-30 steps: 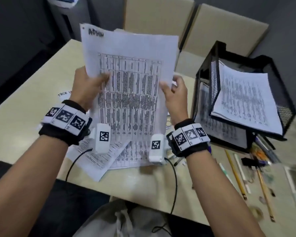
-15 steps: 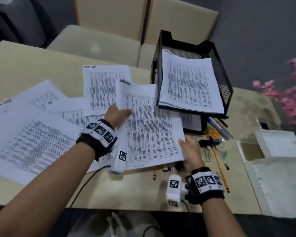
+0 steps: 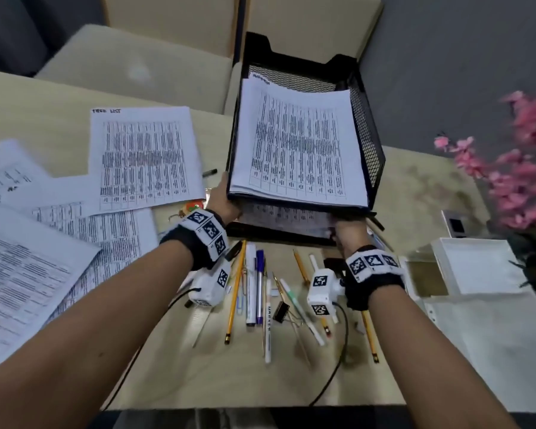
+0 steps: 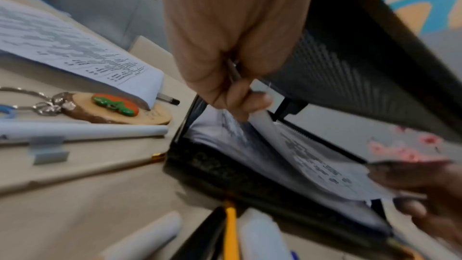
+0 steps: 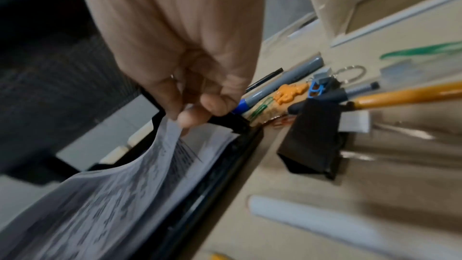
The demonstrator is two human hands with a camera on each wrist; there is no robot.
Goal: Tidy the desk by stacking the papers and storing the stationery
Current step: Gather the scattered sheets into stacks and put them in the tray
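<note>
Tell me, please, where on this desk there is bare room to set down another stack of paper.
Bare desk lies at the far left, behind the loose papers, and at the near edge, before the pen tips. The strip in front of the black tray is crowded with pens and pencils; a white box fills the right.

papers: printed sheet [image 3: 287, 216] half inside the black tray's [image 3: 370, 140] lower shelf; more sheets [image 3: 143, 159] lie spread left
stationery: pens and pencils [image 3: 254, 286] lie loose near the tray

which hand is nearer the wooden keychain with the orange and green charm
Left. The left hand pinches a sheet at the tray's lower tier, right beside the keychain. The right hand pinches it at the tier's far corner.
</note>
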